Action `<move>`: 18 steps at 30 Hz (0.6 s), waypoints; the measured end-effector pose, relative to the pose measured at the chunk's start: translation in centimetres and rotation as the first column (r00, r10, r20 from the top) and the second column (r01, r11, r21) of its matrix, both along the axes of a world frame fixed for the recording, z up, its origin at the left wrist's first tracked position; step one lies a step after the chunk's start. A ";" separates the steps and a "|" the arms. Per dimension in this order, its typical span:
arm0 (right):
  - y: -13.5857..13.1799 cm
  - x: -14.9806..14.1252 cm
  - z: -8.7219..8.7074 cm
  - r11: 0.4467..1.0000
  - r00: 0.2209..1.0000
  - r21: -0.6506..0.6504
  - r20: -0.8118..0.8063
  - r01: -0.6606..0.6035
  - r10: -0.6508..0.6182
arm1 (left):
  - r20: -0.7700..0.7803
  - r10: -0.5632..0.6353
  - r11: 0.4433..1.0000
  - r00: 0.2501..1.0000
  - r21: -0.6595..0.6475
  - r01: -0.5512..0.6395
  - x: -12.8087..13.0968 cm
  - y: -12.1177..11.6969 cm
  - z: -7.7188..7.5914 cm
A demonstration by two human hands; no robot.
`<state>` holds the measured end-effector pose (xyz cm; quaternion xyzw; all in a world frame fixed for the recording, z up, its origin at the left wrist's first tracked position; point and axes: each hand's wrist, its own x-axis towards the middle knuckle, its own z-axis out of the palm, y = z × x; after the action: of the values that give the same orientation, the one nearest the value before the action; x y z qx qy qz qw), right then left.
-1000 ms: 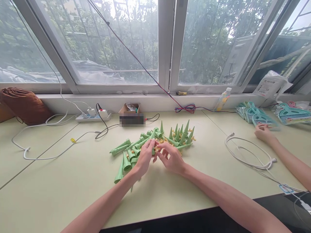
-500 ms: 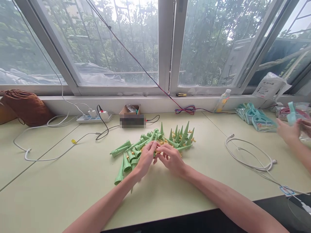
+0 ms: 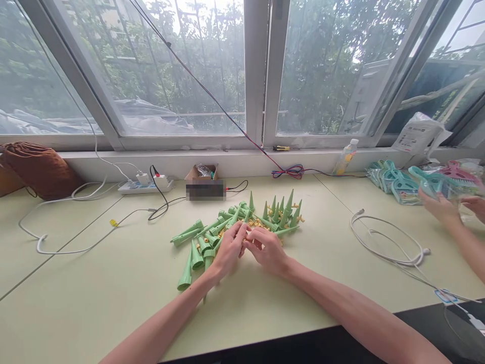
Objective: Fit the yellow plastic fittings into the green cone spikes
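My left hand (image 3: 232, 246) is closed on a green plastic watering spike (image 3: 246, 217), whose pointed end sticks up past the fingertips. Right beside it, my right hand (image 3: 268, 248) is closed in a pinch, its fingertips meeting the left ones; what they grip is hidden. Around both hands lies a pile of green spikes (image 3: 185, 233), several on their sides at the left. More green spikes (image 3: 289, 203) stand tip up at the right, some with yellow valves (image 3: 300, 219) on them. Loose small yellow valves (image 3: 256, 223) lie behind my fingers.
A coiled white cable (image 3: 392, 253) lies to the right. Beyond it a co-worker's hand (image 3: 441, 210) holds a bagged teal brush-like item (image 3: 424, 177) near similar packs (image 3: 403, 189). Along the back are a power strip (image 3: 127, 188), a small cardboard box (image 3: 191, 173) and a bottle (image 3: 345, 157).
My two hands stay together over the pile, with only slight finger movement. At the right, the co-worker's hands have shifted left and lowered the teal item toward the packs.
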<state>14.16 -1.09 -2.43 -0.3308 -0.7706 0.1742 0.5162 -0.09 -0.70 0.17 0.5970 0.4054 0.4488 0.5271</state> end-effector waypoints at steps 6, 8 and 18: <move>-0.1 -0.1 0.0 0.999 0.999 -0.042 -0.024 0.024 -0.025 | 0.013 -0.001 1.000 1.000 0.000 0.001 0.1 -0.1 0.1; -0.1 -0.1 -0.1 0.998 0.999 -0.060 -0.032 0.025 -0.027 | 0.014 0.001 1.000 1.000 -0.005 -0.001 0.0 -0.1 0.1; -0.1 -0.1 -0.2 0.996 0.998 -0.077 -0.048 0.048 -0.051 | 0.016 0.031 0.999 0.999 0.034 -0.032 -0.1 0.3 0.1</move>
<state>14.04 -1.14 -2.61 -0.3646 -0.7419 0.1986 0.5265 -0.19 -0.43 0.26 0.5961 0.4030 0.4686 0.5126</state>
